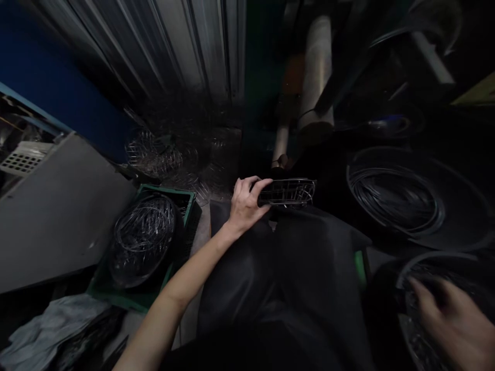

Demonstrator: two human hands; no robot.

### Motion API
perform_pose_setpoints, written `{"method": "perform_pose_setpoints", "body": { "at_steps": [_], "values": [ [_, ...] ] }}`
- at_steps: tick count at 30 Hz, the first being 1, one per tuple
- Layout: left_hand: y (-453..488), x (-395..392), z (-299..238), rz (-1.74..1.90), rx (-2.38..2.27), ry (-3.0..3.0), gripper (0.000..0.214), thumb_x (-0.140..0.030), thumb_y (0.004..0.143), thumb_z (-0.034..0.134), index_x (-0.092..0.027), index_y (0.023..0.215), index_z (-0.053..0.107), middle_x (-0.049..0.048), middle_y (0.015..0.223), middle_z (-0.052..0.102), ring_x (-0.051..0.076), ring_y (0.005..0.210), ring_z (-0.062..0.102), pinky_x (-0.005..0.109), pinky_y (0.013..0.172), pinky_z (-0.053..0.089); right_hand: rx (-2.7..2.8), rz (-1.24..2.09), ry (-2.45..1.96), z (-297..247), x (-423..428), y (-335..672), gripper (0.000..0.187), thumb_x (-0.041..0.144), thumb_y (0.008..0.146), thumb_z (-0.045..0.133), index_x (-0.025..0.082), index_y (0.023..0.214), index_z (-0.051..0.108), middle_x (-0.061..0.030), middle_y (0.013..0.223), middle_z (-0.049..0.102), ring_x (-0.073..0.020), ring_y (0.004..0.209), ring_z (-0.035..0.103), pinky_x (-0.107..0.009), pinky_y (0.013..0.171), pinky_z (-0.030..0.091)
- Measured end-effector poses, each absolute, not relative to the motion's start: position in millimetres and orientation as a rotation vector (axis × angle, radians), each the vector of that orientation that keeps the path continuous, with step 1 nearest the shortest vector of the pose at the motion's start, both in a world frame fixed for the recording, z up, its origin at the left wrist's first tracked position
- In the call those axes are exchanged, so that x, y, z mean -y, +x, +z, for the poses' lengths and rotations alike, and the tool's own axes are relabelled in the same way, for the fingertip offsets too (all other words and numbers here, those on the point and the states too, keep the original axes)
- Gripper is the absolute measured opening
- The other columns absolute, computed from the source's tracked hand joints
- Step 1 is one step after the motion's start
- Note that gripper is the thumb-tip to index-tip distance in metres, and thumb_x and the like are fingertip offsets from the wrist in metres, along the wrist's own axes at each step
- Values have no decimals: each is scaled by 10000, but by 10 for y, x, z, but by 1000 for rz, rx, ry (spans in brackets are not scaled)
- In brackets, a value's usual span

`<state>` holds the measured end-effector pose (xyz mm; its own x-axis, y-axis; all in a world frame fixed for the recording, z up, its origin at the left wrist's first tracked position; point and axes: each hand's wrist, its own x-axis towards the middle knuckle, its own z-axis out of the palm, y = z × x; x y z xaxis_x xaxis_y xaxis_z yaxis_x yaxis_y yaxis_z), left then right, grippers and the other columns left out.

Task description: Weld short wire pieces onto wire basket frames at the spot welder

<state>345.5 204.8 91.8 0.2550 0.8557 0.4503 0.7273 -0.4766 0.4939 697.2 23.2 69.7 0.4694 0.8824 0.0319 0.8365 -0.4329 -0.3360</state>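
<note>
My left hand (247, 203) is closed round one end of a small wire basket (292, 191), with the thumb below and the fingers above. The basket is held level over the dark apron (320, 242) on my lap. At the lower right my right hand (452, 314) is blurred by motion over a dark round tub (406, 330). Small shiny pieces, too dim to name, lie in that tub. Whether the right fingers hold anything cannot be made out.
A green crate (170, 188) with a dark basin (127, 275) of wire pieces stands left. Loose wire frames (154, 157) lie on the floor behind it. A black tub (356, 159) holds wire rings (394, 198) at right. A machine cylinder (319, 67) stands ahead.
</note>
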Motion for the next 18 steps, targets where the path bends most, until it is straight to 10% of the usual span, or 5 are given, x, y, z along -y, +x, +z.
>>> {"method": "perform_pose_setpoints", "body": {
  "at_steps": [7,18],
  "values": [
    [3508,-2029,942,1021,-1517,2385,575,-172,687,700,-216,1216,479,79,1154,511,252,1099,497,510,1047,356,1760,314,-1982,741,-685,6497,473,658,819,382,244,819,611,-76,815,648,-232,719,618,-364,643,486],
    [3574,-2025,895,1005,-1497,2333,581,-138,655,714,-191,1191,499,94,1136,520,270,1077,489,487,1002,403,2214,221,-2078,473,-189,6523,284,183,842,335,188,810,617,-115,830,633,-229,760,583,-341,676,504]
  ]
}}
